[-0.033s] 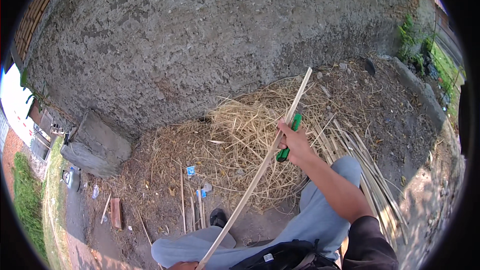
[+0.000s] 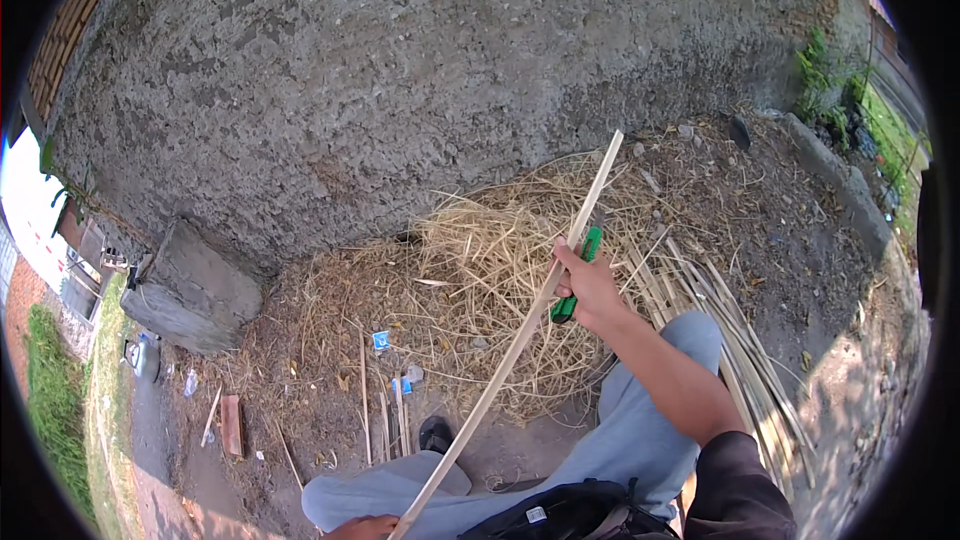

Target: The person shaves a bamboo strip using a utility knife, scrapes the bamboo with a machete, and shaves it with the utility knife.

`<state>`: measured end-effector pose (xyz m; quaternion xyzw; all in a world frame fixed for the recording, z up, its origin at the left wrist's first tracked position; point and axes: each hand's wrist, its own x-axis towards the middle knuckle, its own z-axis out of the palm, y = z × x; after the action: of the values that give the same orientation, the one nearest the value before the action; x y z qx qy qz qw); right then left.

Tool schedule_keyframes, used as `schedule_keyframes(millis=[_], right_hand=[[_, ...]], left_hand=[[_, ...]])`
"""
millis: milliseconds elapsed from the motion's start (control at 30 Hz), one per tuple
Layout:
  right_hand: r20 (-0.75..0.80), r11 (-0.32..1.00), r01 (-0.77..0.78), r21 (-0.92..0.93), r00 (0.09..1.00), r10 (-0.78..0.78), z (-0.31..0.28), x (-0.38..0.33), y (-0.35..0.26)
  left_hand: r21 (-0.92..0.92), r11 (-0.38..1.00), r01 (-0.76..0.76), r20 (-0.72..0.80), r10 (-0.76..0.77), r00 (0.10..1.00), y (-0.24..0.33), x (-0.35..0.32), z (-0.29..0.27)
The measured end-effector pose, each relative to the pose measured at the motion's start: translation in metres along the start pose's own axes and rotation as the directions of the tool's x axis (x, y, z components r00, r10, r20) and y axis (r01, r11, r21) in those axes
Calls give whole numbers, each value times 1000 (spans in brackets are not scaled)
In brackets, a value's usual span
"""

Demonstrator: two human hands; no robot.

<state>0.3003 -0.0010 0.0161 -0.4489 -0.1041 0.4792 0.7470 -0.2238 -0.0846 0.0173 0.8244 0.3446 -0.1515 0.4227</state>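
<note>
One long pale strip (image 2: 497, 380) slants from the near edge, left of centre, across the grey-blue trousers (image 2: 575, 465) to over a heap of shavings (image 2: 500, 250) on the far side. Right hand (image 2: 592, 287): thumb and fingers clamped on strip plus green cutter (image 2: 592, 242) together, toward strip's far end. Left hand (image 2: 362, 528) by strip's near end, mostly cut off by the lower edge; can't tell if its fingers are closed. Risks, my read: shared right grip could let strip or cutter twist loose; blade can't be made out, so if it's out, a slip might nick right fingers or the nearby leg. Thin strip could flex, snap or splinter. Weak left hold would let near end swing.
</note>
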Motion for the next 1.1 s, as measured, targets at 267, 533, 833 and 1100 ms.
schedule_keyframes(millis=[267,533,833,1100], right_hand=[[20,1000,-4,29,1000,3,2,-1,0],[80,1000,4,-4,997,-4,-5,5,5],[376,890,377,-256,887,-268,-19,-8,23],[496,107,565,-818,787,-368,-6,-42,49]], left_hand=[[-366,892,-265,-333,141,932,120,142,-70],[-942,138,305,333,293,896,130,217,-60],[-933,354,55,-5,-166,986,147,178,-39],[-975,201,97,55,-204,977,128,174,-27]])
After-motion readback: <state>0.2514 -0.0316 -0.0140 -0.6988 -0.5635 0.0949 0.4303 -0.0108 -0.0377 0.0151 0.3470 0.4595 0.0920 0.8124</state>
